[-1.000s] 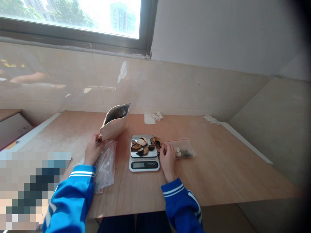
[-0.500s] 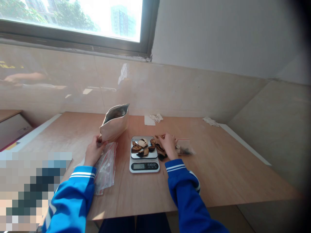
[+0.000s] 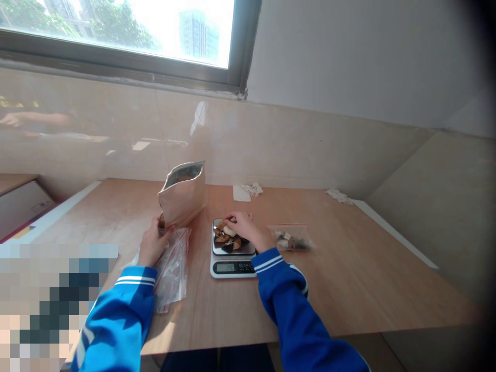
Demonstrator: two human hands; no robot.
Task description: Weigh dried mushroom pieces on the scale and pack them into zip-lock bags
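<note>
My left hand [image 3: 152, 244] is closed on the lower near corner of a standing kraft paper bag [image 3: 181, 199], whose silvery mouth gapes at the top. Under and beside that hand lie clear zip bags [image 3: 172, 271] with red seals. My right hand [image 3: 245, 227] reaches over the pan of a small digital scale [image 3: 234, 268], its fingertips pinched at a brown dried mushroom piece [image 3: 220, 226]. Several more brown and cream dried mushroom pieces [image 3: 229, 241] rest on the pan, partly hidden by the fingers. The display digits are too blurred to read.
Right of the scale lies a filled clear zip bag [image 3: 293, 242]. Crumpled white tissue [image 3: 253, 189] and a white paper piece [image 3: 241, 193] lie by the wall, with another tissue [image 3: 339, 196] farther right. A box [image 3: 25, 202] stands at far left.
My right hand has moved left from beside the scale to above its pan, carrying a mushroom piece. My left hand stays on the kraft bag. The view has shifted slightly.
</note>
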